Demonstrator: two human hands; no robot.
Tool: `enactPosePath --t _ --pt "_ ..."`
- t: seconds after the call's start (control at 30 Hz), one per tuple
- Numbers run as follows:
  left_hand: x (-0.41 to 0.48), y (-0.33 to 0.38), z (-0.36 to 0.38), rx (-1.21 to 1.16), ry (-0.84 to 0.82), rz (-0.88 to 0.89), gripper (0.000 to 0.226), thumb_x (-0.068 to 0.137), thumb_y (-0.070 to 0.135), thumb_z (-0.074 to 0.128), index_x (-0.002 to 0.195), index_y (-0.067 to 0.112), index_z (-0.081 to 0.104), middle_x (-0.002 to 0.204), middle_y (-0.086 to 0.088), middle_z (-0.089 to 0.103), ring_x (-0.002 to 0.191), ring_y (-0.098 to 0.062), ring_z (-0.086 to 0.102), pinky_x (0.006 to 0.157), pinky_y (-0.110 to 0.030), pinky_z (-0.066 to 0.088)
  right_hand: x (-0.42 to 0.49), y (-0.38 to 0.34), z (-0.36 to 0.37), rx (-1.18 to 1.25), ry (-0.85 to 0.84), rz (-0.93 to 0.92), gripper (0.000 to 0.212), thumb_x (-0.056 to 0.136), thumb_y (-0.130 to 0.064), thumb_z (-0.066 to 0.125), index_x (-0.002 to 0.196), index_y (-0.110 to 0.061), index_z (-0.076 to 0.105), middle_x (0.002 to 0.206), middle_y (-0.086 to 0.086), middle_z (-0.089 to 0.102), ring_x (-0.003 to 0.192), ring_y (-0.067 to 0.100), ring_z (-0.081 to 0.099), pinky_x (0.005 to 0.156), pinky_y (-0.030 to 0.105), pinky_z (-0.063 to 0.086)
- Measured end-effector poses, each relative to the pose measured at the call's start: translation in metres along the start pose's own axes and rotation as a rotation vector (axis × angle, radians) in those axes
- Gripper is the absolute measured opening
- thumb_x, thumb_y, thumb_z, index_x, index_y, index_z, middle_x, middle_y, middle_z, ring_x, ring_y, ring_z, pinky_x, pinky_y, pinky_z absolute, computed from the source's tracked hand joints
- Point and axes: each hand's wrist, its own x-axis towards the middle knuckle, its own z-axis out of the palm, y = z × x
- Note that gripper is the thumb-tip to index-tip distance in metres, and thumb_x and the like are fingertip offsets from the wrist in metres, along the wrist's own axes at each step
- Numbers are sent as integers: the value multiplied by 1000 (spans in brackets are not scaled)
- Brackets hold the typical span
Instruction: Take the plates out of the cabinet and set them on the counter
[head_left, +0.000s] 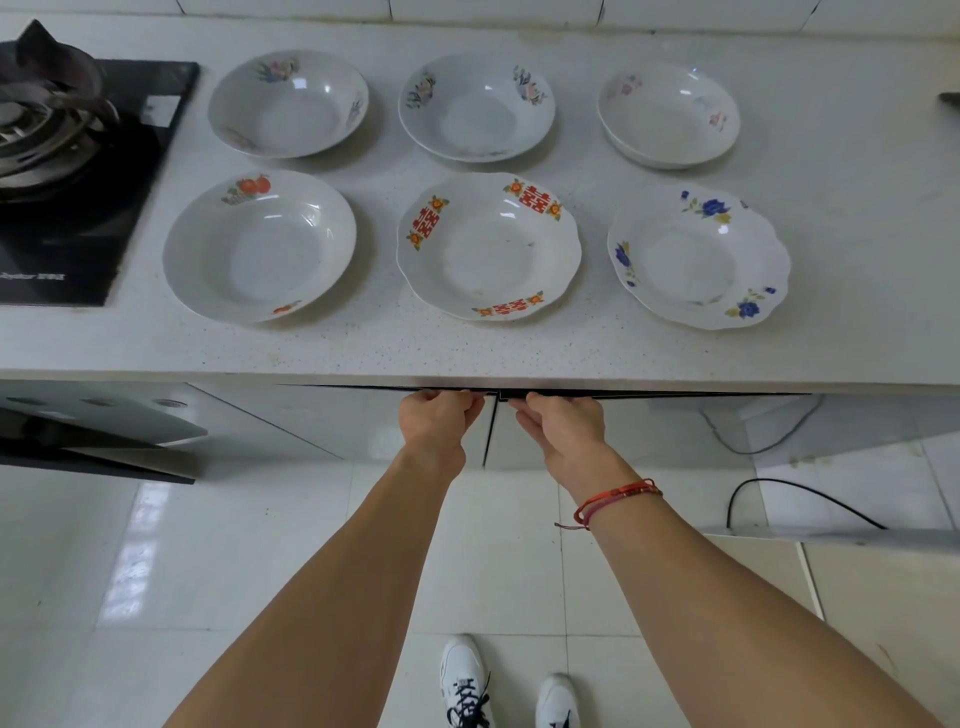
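Six plates (488, 244) sit on the table (857, 249) in two rows of three, none touching. Below its front edge, the left hand (436, 418) and right hand (563, 423) curl their fingers over the top edges of two cabinet doors (649, 431), side by side. A stove (78, 171) lies at far left.

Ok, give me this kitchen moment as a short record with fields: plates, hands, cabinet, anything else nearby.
plates: six on the counter, two rows of three, e.g. blue-flower plate, red-symbol plate
left hand: fingers at top edge of left cabinet door
right hand: fingers at top edge of right cabinet door
cabinet: doors look shut or nearly shut
nearby: gas stove at counter's left
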Motion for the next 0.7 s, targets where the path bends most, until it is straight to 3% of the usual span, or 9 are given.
enactPosePath --t 0.1,0.3,0.43,0.53,0.63,0.67,0.7 --pt "-2 6 2 0 -21 8 25 83 -22 51 96 -5 63 93 -9 66 82 -19 65 94 -34 54 2 -6 4 31 -4 15 39 83 15 63 121 5 60 117 16 66 107 27 71 76 25 59" --pt "-5 10 -1 22 -60 12 28 83 -23 47 85 1 61 89 -7 62 80 -18 59 94 -32 52 1 -11 8 47 -6 37 38 82 22 57 116 6 60 108 17 67 109 29 69 86 32 58" --pt "-9 10 -4 79 -78 24 29 83 -21 47 82 5 61 84 -5 59 83 -19 54 92 -31 50 -2 -11 7 10 -32 41 23 81 19 60 91 -1 61 77 6 61 110 29 69 91 33 57" --pt "-11 7 -11 196 -61 54 26 84 -15 50 77 8 59 82 -4 58 83 -19 53 83 -29 48 -6 -11 2 -53 -33 17 20 80 14 64 79 -6 62 71 4 58 110 30 68 96 34 56" --pt "-21 7 -17 338 -65 81 6 84 -1 56 85 6 56 81 -6 49 81 -21 47 90 -34 49 -16 -13 -6 -191 -12 -18 13 84 3 64 92 -6 65 83 8 62 102 27 70 100 40 54" --pt "-25 7 -18 383 -73 102 4 85 5 57 89 4 57 79 -5 46 79 -21 45 97 -39 49 -19 -13 -8 -252 -5 -38 18 85 -1 64 102 -6 63 87 9 64 95 24 69 100 42 54" --pt "-31 8 -20 426 -84 121 16 86 10 58 100 1 60 80 -4 48 81 -20 48 102 -44 47 -25 -14 -11 -325 -5 -54 30 85 -7 63 115 -7 60 91 9 65 90 21 66 100 43 54"
